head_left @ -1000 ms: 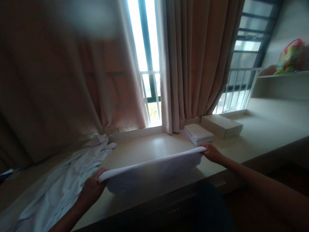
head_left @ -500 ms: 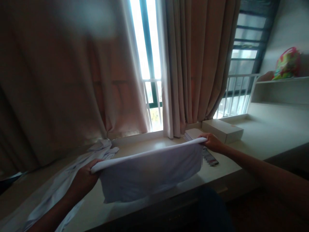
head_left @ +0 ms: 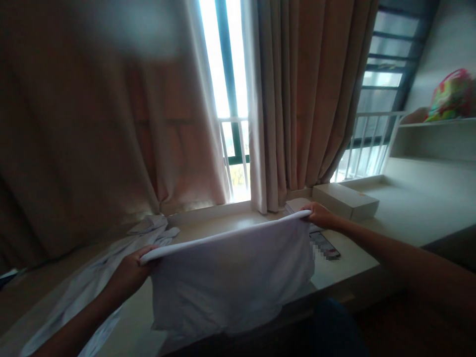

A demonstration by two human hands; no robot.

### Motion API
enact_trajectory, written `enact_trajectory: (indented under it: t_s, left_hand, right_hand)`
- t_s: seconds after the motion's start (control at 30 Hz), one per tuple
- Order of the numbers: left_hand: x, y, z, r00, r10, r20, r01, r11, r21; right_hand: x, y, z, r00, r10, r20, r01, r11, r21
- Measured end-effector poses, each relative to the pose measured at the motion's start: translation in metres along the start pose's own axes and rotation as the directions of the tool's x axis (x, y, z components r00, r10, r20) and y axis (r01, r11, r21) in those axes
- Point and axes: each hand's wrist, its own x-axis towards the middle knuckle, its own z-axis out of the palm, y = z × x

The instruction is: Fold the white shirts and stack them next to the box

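A white cloth [head_left: 230, 277] hangs stretched between my two hands, its upper edge folded over and slanting up to the right. My left hand [head_left: 136, 270] is closed on the upper left corner. At the other end, my right hand [head_left: 318, 216] pinches the upper right corner. The lower edge of the cloth hangs loose past the front of the white desk [head_left: 357, 265]. Behind my left arm lies a heap of crumpled white fabric [head_left: 96, 277]. Just beyond my right hand are a small white stack [head_left: 295, 204] and a phone-like flat object [head_left: 326, 245], partly blurred out.
A white box [head_left: 345, 201] sits at the back right of the desk. Long curtains [head_left: 297, 99] hang along the window behind. A colourful bag [head_left: 449, 96] stands on a shelf [head_left: 427, 124] at the right.
The cloth hangs lower and more open, with its bottom edge further down over the desk front. Both hands keep their hold; the right one has shifted slightly left.
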Motion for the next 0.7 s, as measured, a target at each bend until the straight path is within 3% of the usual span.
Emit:
enact_trajectory:
  t_s: [0.2,0.37,0.53,0.7]
  left_hand:
    - [0.042,-0.014,0.035,0.993,-0.092,0.077,0.102,0.986,-0.134]
    - [0.086,-0.031,0.071,0.957,-0.223,0.187,0.277,0.893,-0.354]
    - [0.121,-0.065,0.12,0.9,-0.29,0.324,0.417,0.788,-0.453]
    - [0.154,-0.102,0.171,0.851,-0.409,0.329,0.52,0.742,-0.422]
  right_hand:
    - [0.054,0.039,0.026,0.993,0.106,0.053,-0.106,0.994,-0.002]
    - [0.1,0.076,0.046,0.966,0.204,0.157,-0.209,0.978,0.015]
    - [0.133,0.109,0.074,0.898,0.331,0.289,-0.379,0.916,0.129]
    - [0.164,0.154,0.111,0.837,0.439,0.327,-0.511,0.841,0.177]
